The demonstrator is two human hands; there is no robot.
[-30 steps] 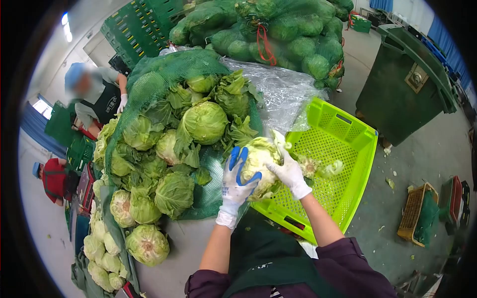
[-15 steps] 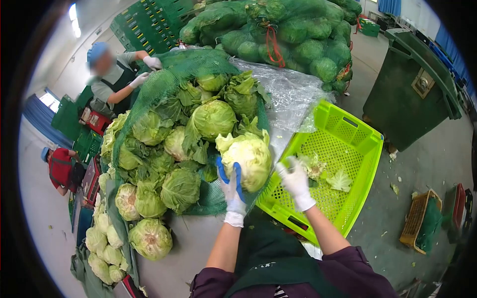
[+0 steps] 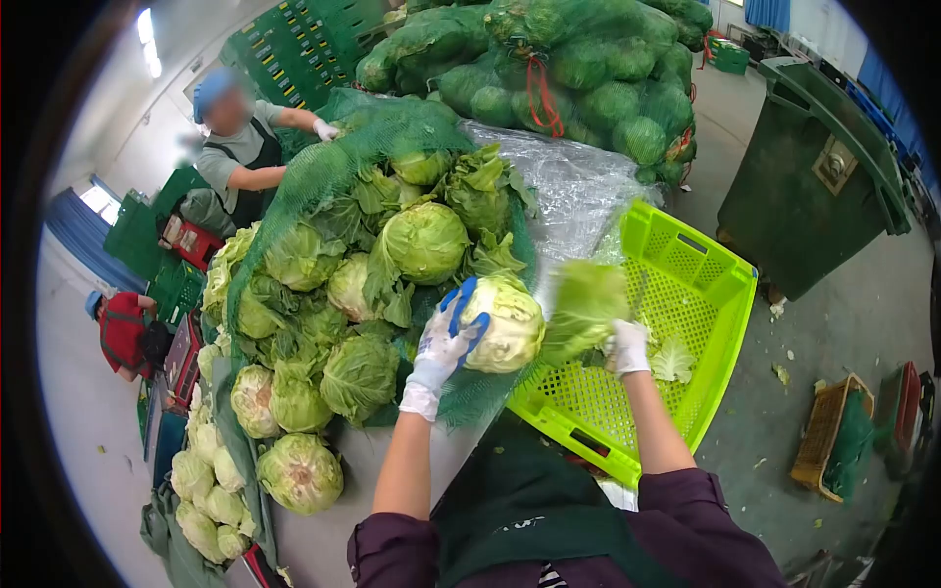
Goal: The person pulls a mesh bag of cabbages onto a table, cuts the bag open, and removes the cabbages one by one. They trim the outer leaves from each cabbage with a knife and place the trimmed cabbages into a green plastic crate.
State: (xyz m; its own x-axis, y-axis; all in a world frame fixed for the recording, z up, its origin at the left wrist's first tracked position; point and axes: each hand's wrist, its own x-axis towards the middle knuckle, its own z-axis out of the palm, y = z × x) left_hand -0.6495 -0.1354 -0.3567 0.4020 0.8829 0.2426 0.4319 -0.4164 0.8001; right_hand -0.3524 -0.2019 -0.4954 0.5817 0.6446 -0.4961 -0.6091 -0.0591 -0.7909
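Gloved, our left hand (image 3: 446,343) cupped the cabbage (image 3: 502,323) beside the crate (image 3: 686,294) while our right (image 3: 627,348) gripped a torn leaf (image 3: 583,306); heavy and firm, we judged, best held underneath.

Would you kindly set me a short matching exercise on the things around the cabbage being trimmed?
Things:
1. pale green cabbage head
2. loose green outer leaf
3. lime-green plastic crate
4. dark green wheeled bin

States:
A. stands on the floor, far right
B. held in the left hand
C. tilted, with leaf scraps inside
D. blurred, in the right hand

Pairs: 1-B, 2-D, 3-C, 4-A
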